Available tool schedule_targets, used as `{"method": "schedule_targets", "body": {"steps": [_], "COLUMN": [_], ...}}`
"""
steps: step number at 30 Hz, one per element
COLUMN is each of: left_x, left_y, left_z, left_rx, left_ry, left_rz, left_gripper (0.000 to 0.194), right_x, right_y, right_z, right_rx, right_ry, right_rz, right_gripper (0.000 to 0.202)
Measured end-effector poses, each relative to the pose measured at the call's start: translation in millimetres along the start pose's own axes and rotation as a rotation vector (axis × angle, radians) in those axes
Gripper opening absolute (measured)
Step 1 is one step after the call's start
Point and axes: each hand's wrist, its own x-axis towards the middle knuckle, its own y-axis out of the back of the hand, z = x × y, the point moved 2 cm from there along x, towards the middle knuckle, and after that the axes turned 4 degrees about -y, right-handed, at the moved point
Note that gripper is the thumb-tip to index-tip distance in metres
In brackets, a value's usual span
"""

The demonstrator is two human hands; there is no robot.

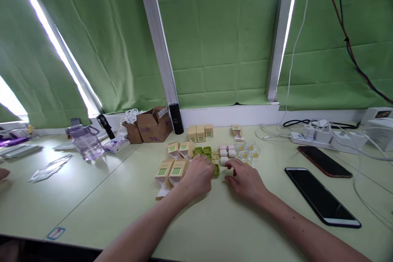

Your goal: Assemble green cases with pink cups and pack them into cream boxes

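My left hand (199, 174) is closed with its fingertips at the edge of a small green square cup (216, 170), partly hiding it. Beyond it sit several similar green cups (202, 151), with small yellowish pieces (215, 155) beside them. My right hand (246, 180) hovers to the right, fingers bent and thumb apart, with nothing visible between them. Just past its fingertips are several pale pink-white rolls (227, 152) and clear round containers with yellow centres (251, 147). Open cardboard boxes with green labels (166, 168) stand left of my left hand.
Closed small boxes (200, 133) and one open box (237, 132) stand farther back. A brown carton (154, 126), black cylinder (176, 118) and purple bottle (86, 143) are left. Two phones (322, 196) and a cabled power strip (325, 141) lie right. Another person's hand (3, 173) shows far left.
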Motion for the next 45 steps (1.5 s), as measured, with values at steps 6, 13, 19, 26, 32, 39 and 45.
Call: {"method": "schedule_targets", "body": {"steps": [6,13,19,26,32,39,45], "left_x": [0.6,-2.2,-3.6,-7.5,-7.3,-7.5,-6.5], "left_y": [-2.1,-6.2,-1.2,11.8,8.7,-0.5,1.8], "left_z": [15.2,18.9,19.6,11.1,9.9,10.7,11.4], "left_rx": [0.076,0.076,0.012,-0.212,-0.334,-0.332,-0.340], "left_ry": [-0.082,-0.143,-0.145,-0.014,-0.038,-0.090,-0.106], "left_rz": [0.052,0.154,0.309,0.497,0.526,0.565,0.607], "left_gripper": [0.010,0.011,0.010,0.024,0.051,0.048,0.040], "right_x": [-0.5,1.8,4.0,0.1,-2.8,-4.1,-3.3], "right_y": [-4.6,-8.9,-9.8,0.3,5.3,6.0,6.1], "right_z": [1.1,4.9,8.6,2.0,-3.4,-4.0,-2.8], "right_rx": [0.101,0.229,0.411,0.589,0.654,0.701,0.733], "right_ry": [0.111,0.147,0.136,0.153,0.191,0.216,0.224], "right_rz": [0.033,0.087,0.142,0.242,0.310,0.323,0.325], "right_gripper": [0.045,0.043,0.042,0.042,0.042,0.039,0.035]}}
